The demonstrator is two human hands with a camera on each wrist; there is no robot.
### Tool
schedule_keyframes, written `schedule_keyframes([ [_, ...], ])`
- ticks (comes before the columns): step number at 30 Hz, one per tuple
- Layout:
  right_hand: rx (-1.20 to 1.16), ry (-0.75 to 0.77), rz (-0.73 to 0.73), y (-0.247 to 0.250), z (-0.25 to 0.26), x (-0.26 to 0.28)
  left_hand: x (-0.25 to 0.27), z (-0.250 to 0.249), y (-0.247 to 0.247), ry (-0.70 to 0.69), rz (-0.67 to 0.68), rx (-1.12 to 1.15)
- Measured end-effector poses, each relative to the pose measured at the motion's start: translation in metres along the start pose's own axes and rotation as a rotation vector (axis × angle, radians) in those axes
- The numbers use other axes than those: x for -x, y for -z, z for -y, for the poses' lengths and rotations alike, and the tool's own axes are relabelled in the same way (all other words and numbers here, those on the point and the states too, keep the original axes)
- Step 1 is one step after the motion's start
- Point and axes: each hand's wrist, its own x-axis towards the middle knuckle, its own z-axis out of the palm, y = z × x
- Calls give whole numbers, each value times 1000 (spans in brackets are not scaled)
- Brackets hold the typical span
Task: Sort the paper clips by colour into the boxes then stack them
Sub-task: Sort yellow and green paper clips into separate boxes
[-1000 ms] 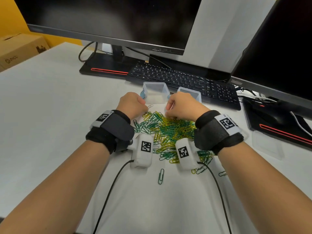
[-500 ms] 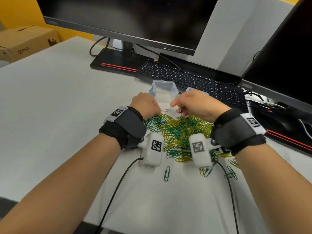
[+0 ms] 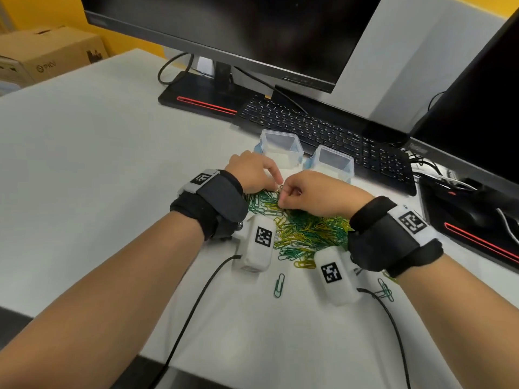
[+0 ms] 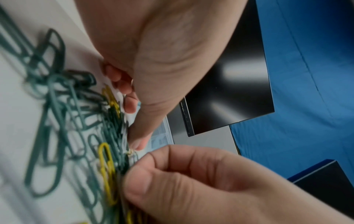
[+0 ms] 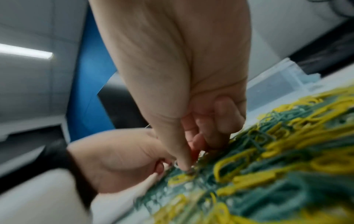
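Both hands have closed in since half a second ago: left hand (image 3: 254, 171) and right hand (image 3: 314, 193) now meet fingertip to fingertip, pinching a pale paper clip (image 3: 280, 188) at the pile's far edge. Green and yellow clip pile (image 3: 306, 228) sits mid-tabletop (image 3: 84, 192), toward the near edge. Two clear boxes (image 3: 280, 147) (image 3: 331, 162) stand just beyond, in front of the keyboard (image 3: 323, 130). One green clip (image 3: 279, 284) lies apart, nearer.
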Motion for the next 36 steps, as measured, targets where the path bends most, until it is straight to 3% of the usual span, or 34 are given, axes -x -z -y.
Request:
schedule_keyframes([
  [3,-43,-20,-5,7,-7,1,-1,0,-1,9,31,-30],
  [6,-92,-1,5,8,-6,4,2,-2,7,-21,71,87],
  [12,110,27,-1,4,-5,-2,5,3,27,-40,308,151],
  [15,-80,-28,-33,8,-15,0,5,6,26,-91,380,93],
  [18,-213,-24,-43,7,-17,4,1,9,24,-105,344,91],
  [24,39,21,24,1,-11,6,-1,11,23,-100,301,135],
  [28,31,5,19,10,-15,6,-1,12,23,-98,187,410],
  [31,-50,-90,-141,20,-21,1,-1,11,19,-28,54,652],
  [36,90,-160,-155,16,-11,-17,-2,8,16,89,85,897],
])
